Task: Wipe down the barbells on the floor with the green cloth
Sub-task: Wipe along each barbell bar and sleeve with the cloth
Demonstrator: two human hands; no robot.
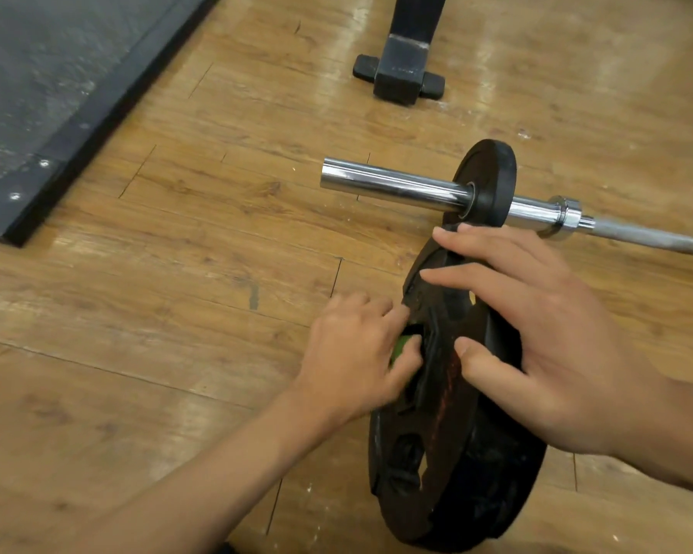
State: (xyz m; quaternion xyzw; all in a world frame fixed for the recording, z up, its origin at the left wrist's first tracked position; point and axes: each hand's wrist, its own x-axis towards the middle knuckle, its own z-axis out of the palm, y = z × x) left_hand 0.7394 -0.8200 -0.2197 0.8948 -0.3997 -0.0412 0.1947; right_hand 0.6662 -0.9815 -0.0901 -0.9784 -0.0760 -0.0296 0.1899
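Fingers (408, 355) of left hand (353, 353) pinch green cloth (399, 347) against weight plate (437, 433)

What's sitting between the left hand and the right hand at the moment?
The loose plate, standing on edge between the left hand and right hand; the green cloth shows under the left fingers, against it. Head view.

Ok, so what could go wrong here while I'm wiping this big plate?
The big plate seems to stand on its edge, steadied only by flat fingers of the right hand; it could tip onto the wooden floor. The left hand grips the green cloth inside the plate's recess, so its fingers might get pinched if the plate shifts. Its top nears the barbell, which may roll if bumped.
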